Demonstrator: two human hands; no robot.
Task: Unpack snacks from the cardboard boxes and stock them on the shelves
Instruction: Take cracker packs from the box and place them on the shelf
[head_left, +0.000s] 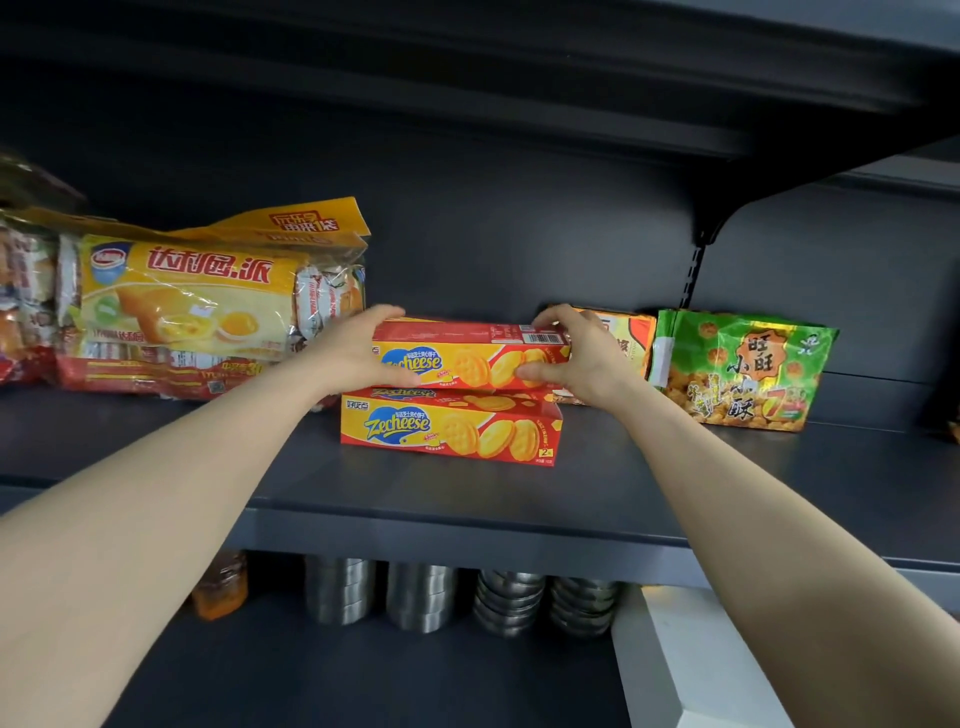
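Head view, frame centre: the upper Zecheese box (470, 358), judged light, stiff and crushable, is gripped at its ends by the curled fingers of the left hand (358, 358) and right hand (582, 358), stacked on a second box (451, 428) on the shelf (467, 499).

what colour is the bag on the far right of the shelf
Green bag, with orange-yellow snack pictures; head view.

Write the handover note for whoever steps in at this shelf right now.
Left hand grips the left end of the upper Zecheese box; right hand grips its right end.
That box sits stacked on a lower Zecheese box on the dark shelf, between the yellow pie bags and the green snack bag.
Done: two boxes shelved.
Left: release, square the stack, fetch more; cardboard boxes are out of view.
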